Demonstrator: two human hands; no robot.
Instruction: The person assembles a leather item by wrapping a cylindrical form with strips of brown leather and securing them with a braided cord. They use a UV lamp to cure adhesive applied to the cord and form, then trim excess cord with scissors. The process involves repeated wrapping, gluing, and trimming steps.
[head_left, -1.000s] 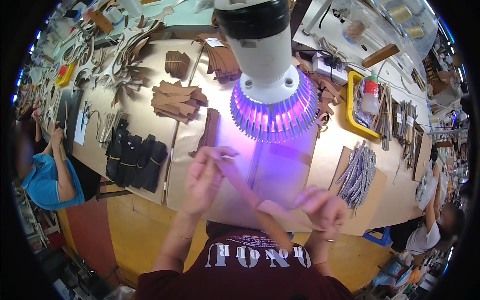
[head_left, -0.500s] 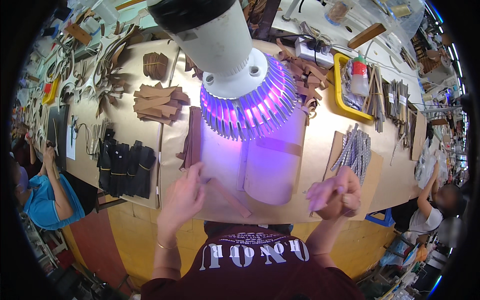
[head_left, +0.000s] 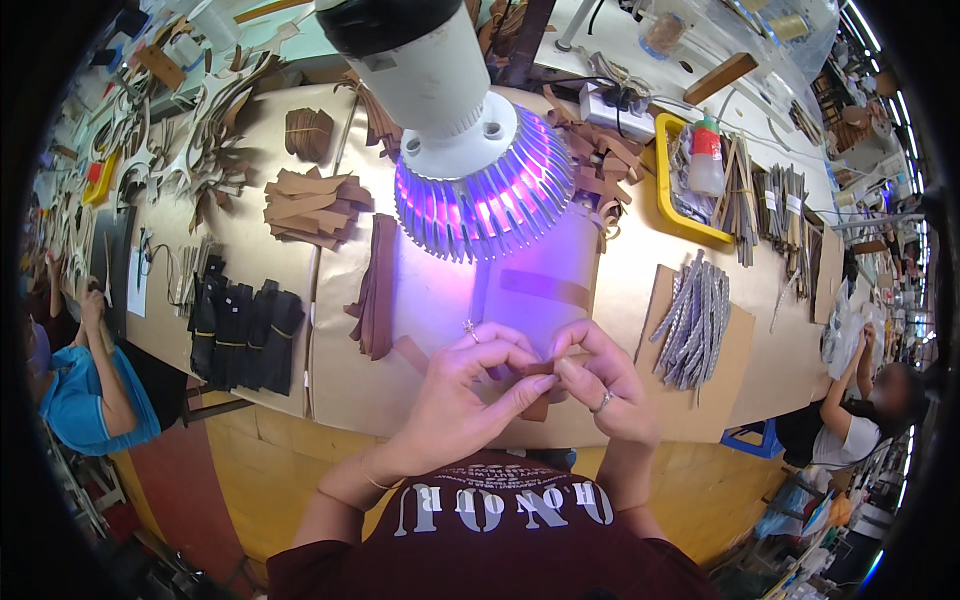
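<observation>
Both hands meet over the near edge of the paper-covered bench (head_left: 640, 330), directly under the white lamp with a finned head glowing violet (head_left: 470, 190). The left hand (head_left: 465, 390) and the right hand (head_left: 605, 385) are both closed in a pinch on one small brown leather strip (head_left: 540, 385), thumbs and forefingers pressing its upper end; its lower end hangs below the fingers. The strip is held just above the bench, not lying on it.

Progress, as a judgement: the piece appears to be in mid-handling, being folded or pressed at one end. One flat brown strip (head_left: 545, 288) lies on the lit patch just beyond the hands. A long stack of dark brown strips (head_left: 378, 285) lies to the left of it, and whether these are finished or waiting cannot be told.

Surroundings: a row of black leather bundles (head_left: 245, 335) sits at the left, a heap of tan cut pieces (head_left: 310, 200) lies farther back, and grey strips on a cardboard sheet (head_left: 695, 320) lie to the right, near a yellow tray (head_left: 690, 190). The lamp head hangs close above the work area and hides part of the bench behind it. Other people work at both sides, well apart.
</observation>
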